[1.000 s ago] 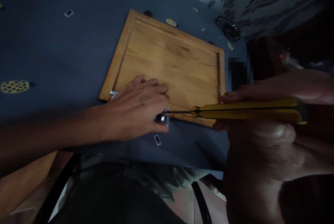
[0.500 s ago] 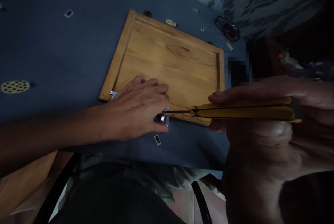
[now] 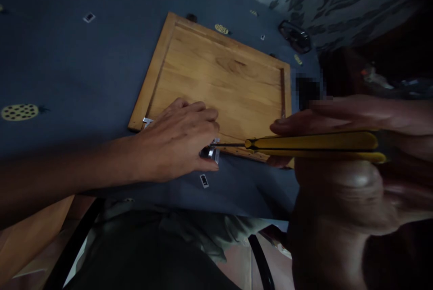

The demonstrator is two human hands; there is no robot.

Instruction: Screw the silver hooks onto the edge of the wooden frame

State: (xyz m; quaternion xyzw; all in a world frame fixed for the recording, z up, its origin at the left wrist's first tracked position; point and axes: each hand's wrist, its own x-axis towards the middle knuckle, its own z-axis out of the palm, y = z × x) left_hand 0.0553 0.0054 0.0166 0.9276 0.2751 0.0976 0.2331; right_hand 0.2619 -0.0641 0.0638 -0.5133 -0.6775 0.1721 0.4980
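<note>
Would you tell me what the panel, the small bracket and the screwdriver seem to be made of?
Panel: wood, honey-toned with a smooth, probably varnished finish; grain and a knot show. Bracket: likely bright metal, since it glints silver. Screwdriver: dark metal shaft; yellow handle, probably plastic, with a slight sheen.

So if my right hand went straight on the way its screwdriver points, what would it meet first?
The right hand's screwdriver tip sits at the metal bracket on the wooden panel's near edge; just past that, probably the left hand, though depth is unclear.
</note>
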